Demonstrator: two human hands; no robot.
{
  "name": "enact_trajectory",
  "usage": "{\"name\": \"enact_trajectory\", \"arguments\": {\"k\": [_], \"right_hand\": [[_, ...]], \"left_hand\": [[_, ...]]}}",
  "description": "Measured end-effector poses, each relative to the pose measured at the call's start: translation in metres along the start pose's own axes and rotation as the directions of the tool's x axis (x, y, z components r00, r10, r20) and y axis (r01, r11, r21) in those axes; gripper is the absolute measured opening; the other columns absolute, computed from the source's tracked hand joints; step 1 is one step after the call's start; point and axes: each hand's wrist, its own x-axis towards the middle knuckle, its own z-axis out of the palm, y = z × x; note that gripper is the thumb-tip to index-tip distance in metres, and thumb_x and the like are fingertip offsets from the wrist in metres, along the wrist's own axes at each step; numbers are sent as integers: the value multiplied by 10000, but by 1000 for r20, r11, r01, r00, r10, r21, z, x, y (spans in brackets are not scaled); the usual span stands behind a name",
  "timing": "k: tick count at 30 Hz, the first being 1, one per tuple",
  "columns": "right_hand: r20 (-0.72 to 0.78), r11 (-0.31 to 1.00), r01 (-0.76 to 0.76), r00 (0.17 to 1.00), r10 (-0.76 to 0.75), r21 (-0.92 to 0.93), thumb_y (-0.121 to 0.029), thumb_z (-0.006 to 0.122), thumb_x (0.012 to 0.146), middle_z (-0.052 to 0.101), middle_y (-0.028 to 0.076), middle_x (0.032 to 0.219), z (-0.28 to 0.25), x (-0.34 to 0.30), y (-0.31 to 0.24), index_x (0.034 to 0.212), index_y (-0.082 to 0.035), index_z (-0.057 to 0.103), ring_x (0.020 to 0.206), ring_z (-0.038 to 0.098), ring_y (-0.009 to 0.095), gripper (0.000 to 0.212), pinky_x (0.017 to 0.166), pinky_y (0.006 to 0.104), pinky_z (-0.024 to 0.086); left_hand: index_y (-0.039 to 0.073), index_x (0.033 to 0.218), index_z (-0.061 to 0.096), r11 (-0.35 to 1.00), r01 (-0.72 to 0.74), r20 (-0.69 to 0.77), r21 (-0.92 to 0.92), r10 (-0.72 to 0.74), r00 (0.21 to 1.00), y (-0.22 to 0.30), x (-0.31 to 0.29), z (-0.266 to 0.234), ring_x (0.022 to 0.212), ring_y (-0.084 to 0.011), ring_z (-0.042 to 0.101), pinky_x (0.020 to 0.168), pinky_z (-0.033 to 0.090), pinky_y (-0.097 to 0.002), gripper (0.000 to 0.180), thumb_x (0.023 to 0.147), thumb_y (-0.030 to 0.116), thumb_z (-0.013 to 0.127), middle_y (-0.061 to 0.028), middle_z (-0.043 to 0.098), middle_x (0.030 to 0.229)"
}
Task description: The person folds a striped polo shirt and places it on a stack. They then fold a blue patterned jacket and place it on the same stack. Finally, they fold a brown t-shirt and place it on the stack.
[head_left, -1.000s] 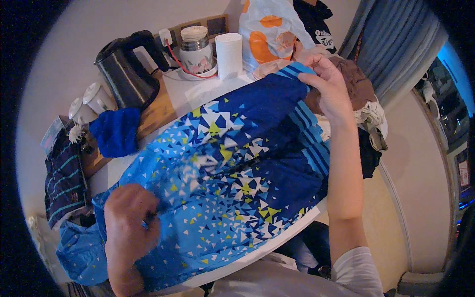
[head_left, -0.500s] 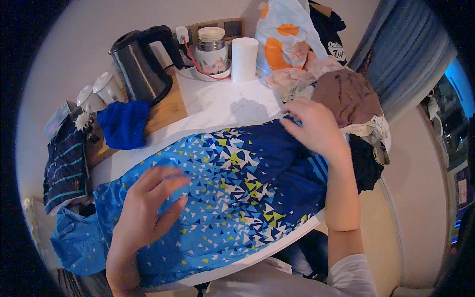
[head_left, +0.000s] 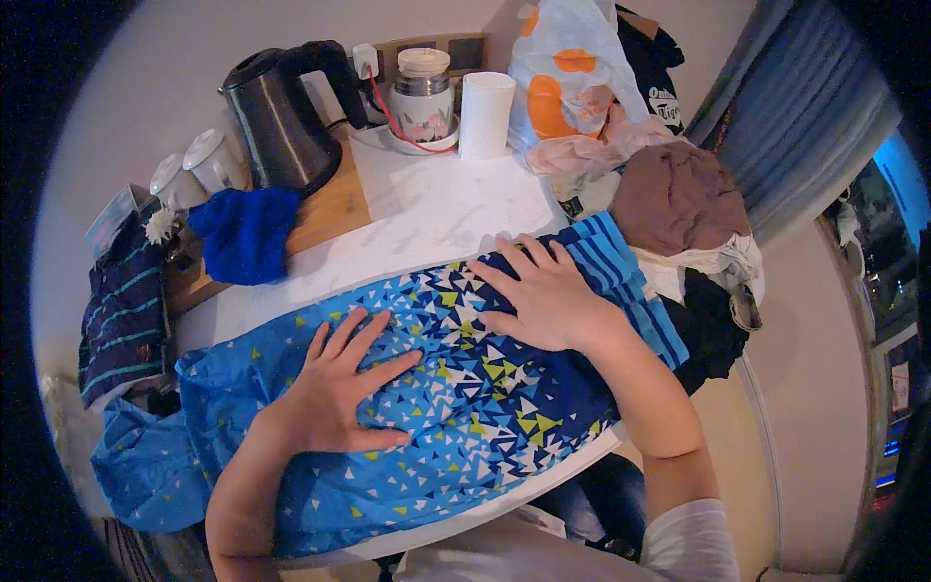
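Observation:
A blue garment (head_left: 388, 490) with a print of small white, yellow and navy triangles lies spread across the table in front of me. Its left part is light blue, its right part navy, and a striped blue end (head_left: 606, 257) shows at the right. My left hand (head_left: 339, 393) rests on the light-blue part, fingers spread. Over the navy part my right hand (head_left: 543, 301) lies flat with its fingers apart. Neither hand grips anything. Light-blue fabric (head_left: 145, 470) hangs at the table's left edge.
Behind the garment stand a black kettle (head_left: 281, 126), white lidded mugs (head_left: 210, 160), a jar (head_left: 424, 107) and a white paper roll (head_left: 487, 114). A blue cloth (head_left: 245, 236) lies by the kettle. Brown clothing (head_left: 679, 197) and a plastic bag (head_left: 567, 78) are piled at right; a dark striped garment (head_left: 124, 320) is at left.
My right hand has come down leftward onto the navy part. My left hand has moved slightly right and spread flat. The striped end at the right now shows more.

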Motion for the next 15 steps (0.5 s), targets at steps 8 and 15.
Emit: {"name": "enact_trajectory", "arguments": {"k": [8, 15], "right_hand": [[-115, 999, -49, 992, 50, 18, -652, 439, 848, 272, 224, 1471, 19, 5, 25, 1453, -203, 312, 1365, 250, 383, 764, 1100, 567, 136], [-411, 996, 84, 909, -64, 33, -616, 517, 828, 426, 212, 1345, 36, 13, 34, 1311, -90, 491, 1262, 375, 368, 715, 1043, 522, 247]], "left_hand": [[282, 1353, 485, 999, 28, 7, -19, -28, 1000, -8, -7, 7, 1396, -406, 171, 1093, 112, -602, 810, 651, 615, 714, -177, 229, 1504], [154, 1387, 433, 992, -41, -181, -121, 19, 983, -22, -13, 16, 1369, -414, 228, 1098, 164, -553, 831, 700, 541, 696, -209, 263, 1479]]}}
